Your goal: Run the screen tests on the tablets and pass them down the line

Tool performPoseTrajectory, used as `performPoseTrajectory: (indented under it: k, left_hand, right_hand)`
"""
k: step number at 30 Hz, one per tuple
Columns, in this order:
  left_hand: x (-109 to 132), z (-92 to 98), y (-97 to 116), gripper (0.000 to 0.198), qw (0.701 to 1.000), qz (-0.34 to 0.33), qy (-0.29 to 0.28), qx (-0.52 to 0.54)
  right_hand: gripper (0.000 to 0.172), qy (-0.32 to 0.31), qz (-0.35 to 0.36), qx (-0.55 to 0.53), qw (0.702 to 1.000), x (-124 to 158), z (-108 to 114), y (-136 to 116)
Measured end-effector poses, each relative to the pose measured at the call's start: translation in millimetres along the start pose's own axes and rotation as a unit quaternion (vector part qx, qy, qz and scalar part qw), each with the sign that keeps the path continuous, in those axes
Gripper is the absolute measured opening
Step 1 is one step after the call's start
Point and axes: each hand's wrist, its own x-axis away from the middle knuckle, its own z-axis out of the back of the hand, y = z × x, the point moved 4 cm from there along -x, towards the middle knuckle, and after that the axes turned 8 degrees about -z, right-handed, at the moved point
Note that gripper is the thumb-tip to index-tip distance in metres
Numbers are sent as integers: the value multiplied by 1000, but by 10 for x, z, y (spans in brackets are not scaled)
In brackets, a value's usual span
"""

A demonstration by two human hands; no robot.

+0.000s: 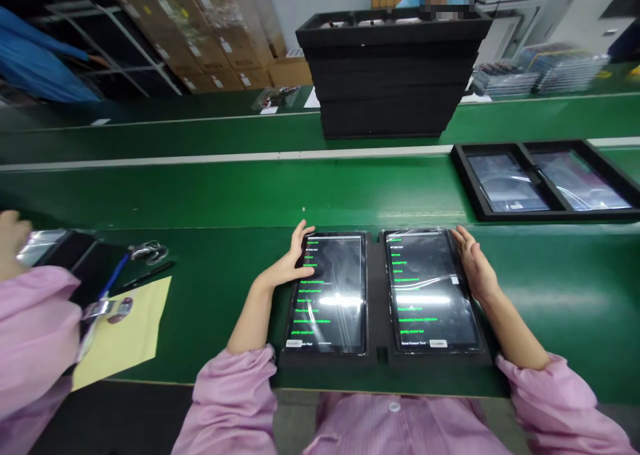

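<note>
Two tablets, a left tablet (333, 301) and a right tablet (433, 281), lie face up side by side in a black foam tray (379, 295). Each lit screen lists lines of mostly green text on black. At the outer edge of the left tablet is my left hand (290, 263), its thumb over the screen and its fingers stretched towards the upper corner. My right hand (477, 268) rests along the outer edge of the right tablet, fingers extended up its side. Neither hand is closed around anything that I can see.
Across the bench stands a tall stack of black trays (390, 81). To the right lies another tray (563, 213) with two wrapped tablets. A co-worker's pink sleeve (40, 321) reaches in at left, near a yellow paper (130, 338) and a black pen (147, 276).
</note>
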Motion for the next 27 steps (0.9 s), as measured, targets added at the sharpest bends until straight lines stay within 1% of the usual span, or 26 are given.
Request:
performPoseTrajectory:
  k: [2,5,7,10,12,14,16,19,21,23,25,27]
  left_hand:
    - [45,10,27,130,999,-4,-36,-20]
    - [128,25,54,132,994,-5,-88,-62]
    - [163,25,57,134,989,-3,-111,-94]
    - [179,20,53,130,984,-1,-127,-121]
    - [178,15,55,128,983,-1,-131,-131]
    - [177,9,65,129,981,-4,-133,-139]
    - [178,11,77,128,981,-10,-129,-144]
    - [186,37,66,126,984,-17,-120,-135]
    - [198,59,35,126,986,-22,-119,-117]
    - [211,74,4,125,988,-23,-116,-100]
    - [203,75,-1,123,991,-10,-95,-90]
    - [147,63,43,110,994,22,-46,-99]
  right_hand:
    - [79,2,-2,42,999,4,29,48]
    - [91,33,15,146,989,50,41,35]
    - [96,53,55,225,971,135,-16,-81]
    - [101,58,127,326,935,337,-199,-346]
    - [101,50,149,370,916,469,-328,-487]
    - [99,45,152,396,904,550,-406,-567]
    - [97,61,159,398,901,564,-396,-608]
    - [92,122,178,367,905,489,-233,-651]
    - [80,170,185,344,905,423,-91,-666]
    - [67,201,183,314,910,369,12,-649]
    - [57,208,175,275,922,321,54,-580]
    - [54,196,152,228,941,252,54,-448]
